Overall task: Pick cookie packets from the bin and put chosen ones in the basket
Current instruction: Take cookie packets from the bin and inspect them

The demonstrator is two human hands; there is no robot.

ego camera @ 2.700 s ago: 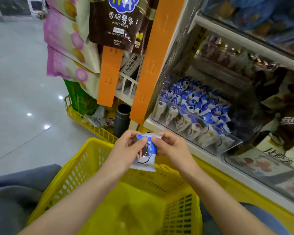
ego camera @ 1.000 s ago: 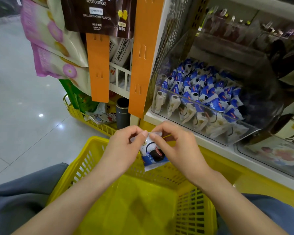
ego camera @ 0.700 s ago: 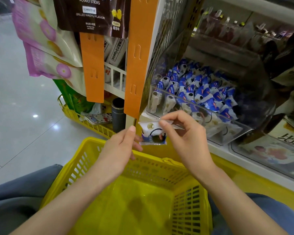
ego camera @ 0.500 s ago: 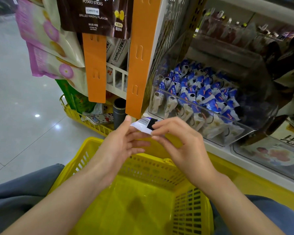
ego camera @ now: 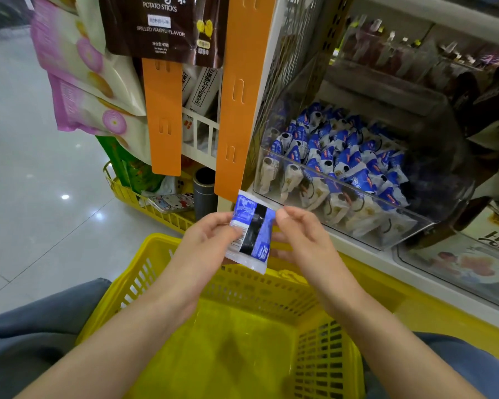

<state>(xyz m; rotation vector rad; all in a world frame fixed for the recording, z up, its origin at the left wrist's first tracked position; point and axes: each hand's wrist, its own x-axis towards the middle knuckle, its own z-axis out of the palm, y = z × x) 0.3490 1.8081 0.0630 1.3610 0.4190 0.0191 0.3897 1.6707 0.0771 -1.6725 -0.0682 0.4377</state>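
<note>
Since half a second ago you have turned the packet (ego camera: pixel 251 236) from flat to upright, its seamed back towards you; your left hand (ego camera: pixel 205 240) pinches its left edge, thumb in front, fingers behind; your right hand (ego camera: pixel 303 240) pinches the top right corner, the other fingers loosely curled; the packet hangs just above the basket (ego camera: pixel 242 286), over its far rim; the bin (ego camera: pixel 343 180) stands on the shelf (ego camera: pixel 366 249), just beyond your right hand.

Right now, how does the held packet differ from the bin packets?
The held packet is gripped by left hand and right hand above the basket; the bin packets lie piled in the clear bin. The held packet shows a black-striped side; the bin packets show cookie pictures. Both are blue and white.
</note>
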